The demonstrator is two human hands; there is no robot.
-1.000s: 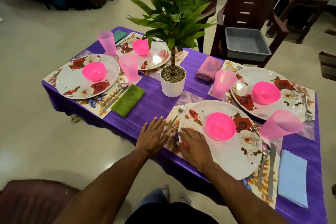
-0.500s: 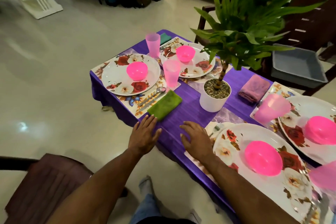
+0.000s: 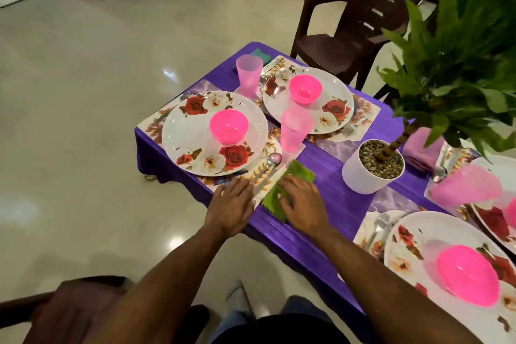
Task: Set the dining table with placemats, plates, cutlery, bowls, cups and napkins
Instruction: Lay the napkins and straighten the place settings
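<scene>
A green napkin [image 3: 300, 173] lies on the purple tablecloth [image 3: 329, 204] beside the near-left setting. My right hand [image 3: 303, 200] rests flat on it with spread fingers. My left hand [image 3: 231, 204] lies flat on the corner of that setting's floral placemat [image 3: 268, 179], over the ends of the spoon [image 3: 269, 163] and knife. That mat bears a rose plate [image 3: 195, 153] with a pink bowl [image 3: 229, 126] and a pink cup [image 3: 294, 128]. A second plate [image 3: 335, 103] with a bowl [image 3: 305, 88] and a cup [image 3: 249, 74] stands behind. A third plate [image 3: 418, 234] with a bowl [image 3: 469, 274] is at near right.
A white pot [image 3: 371, 170] with a tall green plant stands mid-table. A purple napkin [image 3: 421, 148] lies behind it, and a pink cup [image 3: 466, 187] is at right. A brown plastic chair [image 3: 360, 22] stands at the far side, another chair at my lower left [image 3: 69, 307].
The view has swung left along the table. Both hands moved left: my right hand went from the near plate's placemat onto the green napkin, my left onto the left setting's placemat corner.
</scene>
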